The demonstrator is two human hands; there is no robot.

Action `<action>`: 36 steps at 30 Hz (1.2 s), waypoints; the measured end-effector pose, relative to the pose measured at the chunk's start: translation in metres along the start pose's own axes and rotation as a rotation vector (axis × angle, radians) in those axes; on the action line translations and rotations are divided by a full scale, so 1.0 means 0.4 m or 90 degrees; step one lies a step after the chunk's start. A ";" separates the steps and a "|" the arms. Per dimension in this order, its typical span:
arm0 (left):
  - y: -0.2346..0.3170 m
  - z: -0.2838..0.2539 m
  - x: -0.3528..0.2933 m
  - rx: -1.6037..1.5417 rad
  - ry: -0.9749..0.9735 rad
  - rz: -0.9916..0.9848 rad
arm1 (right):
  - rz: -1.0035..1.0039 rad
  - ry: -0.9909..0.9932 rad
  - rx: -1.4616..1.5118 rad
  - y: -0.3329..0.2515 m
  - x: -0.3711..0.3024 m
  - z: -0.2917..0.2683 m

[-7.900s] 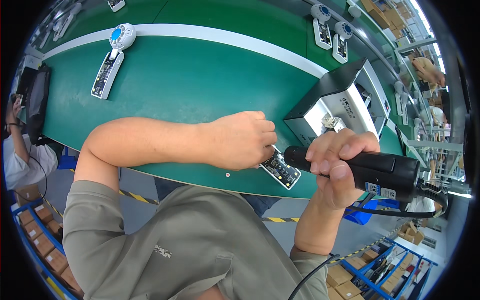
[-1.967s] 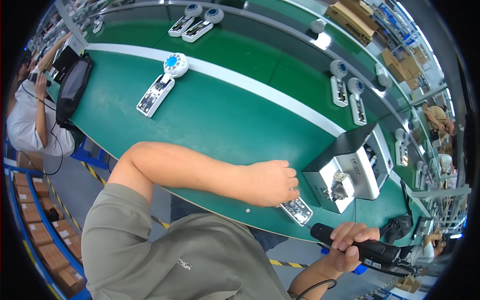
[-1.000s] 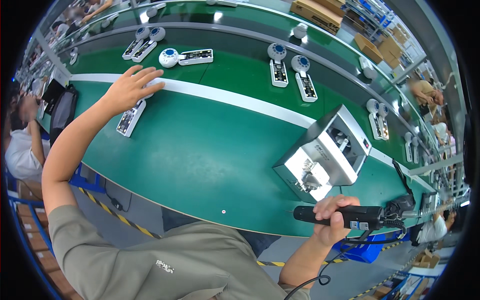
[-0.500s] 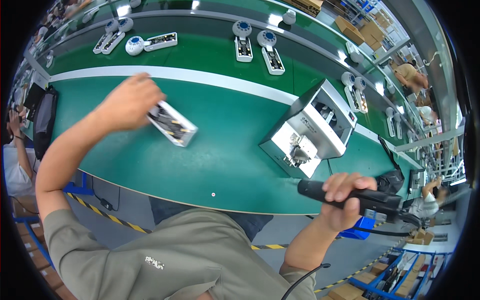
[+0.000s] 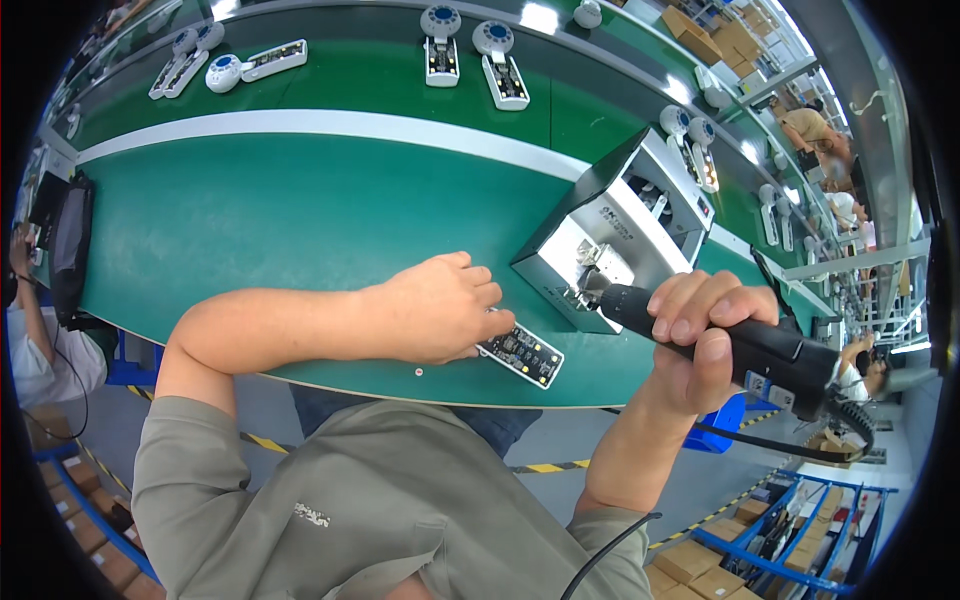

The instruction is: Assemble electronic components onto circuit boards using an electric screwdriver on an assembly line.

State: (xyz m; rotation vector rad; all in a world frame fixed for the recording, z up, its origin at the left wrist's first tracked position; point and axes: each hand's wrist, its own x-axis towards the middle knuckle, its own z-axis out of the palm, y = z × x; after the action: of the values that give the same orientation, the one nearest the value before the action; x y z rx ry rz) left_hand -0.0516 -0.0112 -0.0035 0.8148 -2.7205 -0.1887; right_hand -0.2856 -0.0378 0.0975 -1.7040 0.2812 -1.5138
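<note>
My left hand (image 5: 432,312) is closed on one end of a white handheld device (image 5: 526,356) with its circuit board exposed face up, low over the green table near the front edge. The covered end of the device is hidden under my fingers. In my right hand (image 5: 700,325) I grip a black electric screwdriver (image 5: 785,368), pointing left with its cable trailing right. The screwdriver's nose is at the metal pick-up part of a silver-and-black screw feeder (image 5: 610,225); whether its tip touches cannot be made out.
Several similar white devices with round heads, such as this one (image 5: 442,60), lie on the green conveyor (image 5: 350,85) beyond a white rail (image 5: 330,122). A dark bag (image 5: 72,245) lies at the table's left end. Other people work at both sides.
My left hand has brought the device from the table's left part rightward and nearer to me. My right hand has raised the screwdriver so its nose meets the screw feeder's front.
</note>
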 end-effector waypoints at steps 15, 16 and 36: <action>-0.028 0.017 -0.025 -0.065 0.048 0.036 | 0.145 0.035 0.137 0.074 -0.050 0.094; -0.028 0.017 -0.025 -0.060 0.048 0.038 | 0.146 0.034 0.139 0.075 -0.049 0.095; -0.031 0.032 -0.024 -0.067 0.092 0.043 | 0.202 0.016 0.119 0.084 -0.039 0.122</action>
State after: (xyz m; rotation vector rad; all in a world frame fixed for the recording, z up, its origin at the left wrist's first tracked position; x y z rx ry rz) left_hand -0.0415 -0.0154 -0.0204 0.6791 -2.5737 -0.2457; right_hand -0.2338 -0.0286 0.0658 -1.4186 0.3907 -1.2856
